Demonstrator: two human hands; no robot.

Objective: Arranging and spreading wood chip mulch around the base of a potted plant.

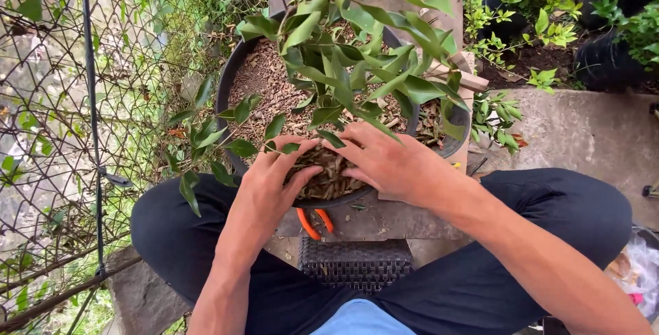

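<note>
Nearest the lens, at the bottom of the head view, sit the person's dark trousers (206, 239), knees spread, with a dark woven stool (355, 263) between them. Just above, two orange tool handles (314, 223) poke out from under the pot's near edge.

Both hands rest on the brown mulch (329, 177) at the near rim of the round black pot (230, 77), which fills the centre of the frame on a stone slab (384, 215). On the left hand (271, 184) the fingers are spread and curled, pressing into the chips without closing round anything. On the right hand (391, 163) the fingers lie flat and loosely open, tips hidden under a leaf. A leafy green shrub (357, 53) rises from the pot's middle and overhangs both hands.

Risk, as I judge it: pushing hard this close to the rim could spill chips over the near edge, and a forearm lifted carelessly could snap the low twigs.

Room is tight. Wire fencing (55, 101) closes the left side, more dark pots and plants (604, 53) crowd the upper right, and the pot's near rim overhangs the slab. Open space lies only on the concrete ledge (583, 136) at right.
</note>
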